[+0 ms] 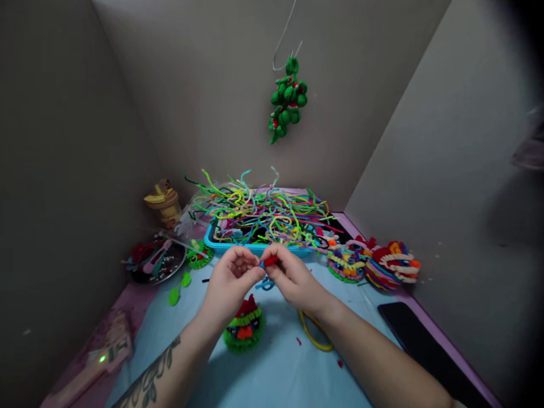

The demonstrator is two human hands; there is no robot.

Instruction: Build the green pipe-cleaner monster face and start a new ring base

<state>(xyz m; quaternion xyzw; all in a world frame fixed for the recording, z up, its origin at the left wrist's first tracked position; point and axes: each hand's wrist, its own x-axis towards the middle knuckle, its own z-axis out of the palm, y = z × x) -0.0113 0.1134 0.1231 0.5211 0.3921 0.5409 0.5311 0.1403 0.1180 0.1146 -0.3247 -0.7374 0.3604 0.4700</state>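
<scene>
Held piece: a small red and blue pipe cleaner piece (269,262) sits between the two hands, above the near middle of the table and just in front of the blue tray; a blue curl of it hangs below the fingers.
Left hand (232,279): fingers bent inward, thumb and fingertips pinching the left end of the piece; a tattooed forearm runs back toward the lower left.
Right hand (294,279): fingers curled, thumb and forefinger nipping the red end of the piece; the two hands' fingertips nearly meet.
Below the hands: a round green fuzzy craft (244,328) with red and orange parts lies on the light blue mat (276,371), beneath the left wrist.
By the right wrist: a yellow loop (315,335) lies flat on the mat.
Blue tray (255,248): just beyond the hands, heaped with loose pipe cleaners (263,212) of many colours that spill over its rim.
Right of the tray: two striped round crafts (374,263) lie side by side, touching.
Far right edge: a black phone (419,339) lies flat.
Left of the tray: a dark round dish (155,263) holds small bits; a yellow figure (164,201) stands behind it.
Wall: a green ornament (289,99) hangs from a wire hook.
</scene>
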